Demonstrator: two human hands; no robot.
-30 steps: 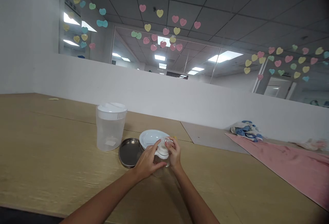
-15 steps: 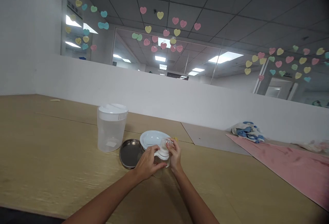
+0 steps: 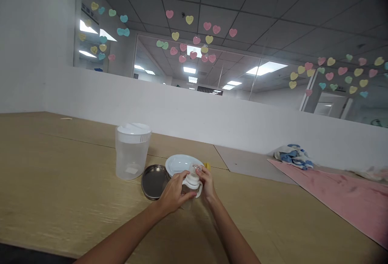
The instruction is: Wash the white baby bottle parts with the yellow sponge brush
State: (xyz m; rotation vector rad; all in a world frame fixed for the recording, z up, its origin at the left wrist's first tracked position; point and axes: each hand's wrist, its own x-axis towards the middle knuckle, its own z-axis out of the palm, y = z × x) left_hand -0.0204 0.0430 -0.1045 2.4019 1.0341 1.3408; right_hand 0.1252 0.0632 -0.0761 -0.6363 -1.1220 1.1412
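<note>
A baby bottle [image 3: 192,184] with a white collar and white side handles is held upright just above or on the table. My left hand [image 3: 175,191] is wrapped around its left side, the thumb across the clear body. At the top, my right hand [image 3: 206,181] has its fingers closed on the clear domed cap [image 3: 194,170]. The cap sits over the collar; whether it is fastened cannot be made out. Behind the bottle lies a white plate [image 3: 178,160], partly covered by my hands. A round metal tin [image 3: 154,181] is beside my left hand.
A tall translucent pitcher [image 3: 132,155] with a white lid stands on the wooden table [image 3: 75,191] at the left. Something yellow [image 3: 207,166] shows behind my right hand. A pink cloth [image 3: 339,191] and a crumpled blue-and-white cloth [image 3: 293,157] lie at the right, by the wall.
My right hand has shifted slightly on the cap, and the bottle's right handle and the yellow thing now show more. My left hand keeps its hold.
</note>
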